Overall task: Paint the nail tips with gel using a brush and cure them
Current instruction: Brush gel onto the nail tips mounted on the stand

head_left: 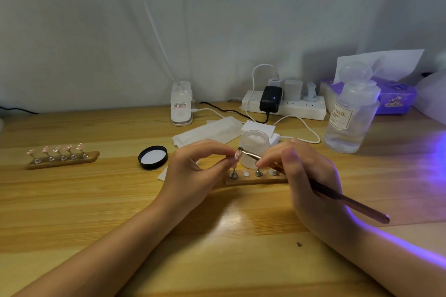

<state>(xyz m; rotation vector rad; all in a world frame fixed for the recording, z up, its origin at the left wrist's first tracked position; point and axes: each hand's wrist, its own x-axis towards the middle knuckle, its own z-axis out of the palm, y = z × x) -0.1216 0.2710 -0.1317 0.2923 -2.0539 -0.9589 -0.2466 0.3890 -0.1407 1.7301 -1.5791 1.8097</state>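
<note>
Head view, left hand pinching glossy nail tip, slim metal-ferruled brush touching it

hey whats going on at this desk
A person is painting a nail tip. The left hand pinches the tip above a wooden stand, and the right hand holds a brush to it. An open gel jar sits behind, its black lid off to the left.

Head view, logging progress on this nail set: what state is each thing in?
Gel jar: open, lid off.
Black lid: upturned on the table.
Brush: gripped by right hand, bristles on the nail tip.
Nail tip: pinched by left hand.
Far rack: five pink tips standing.
</note>
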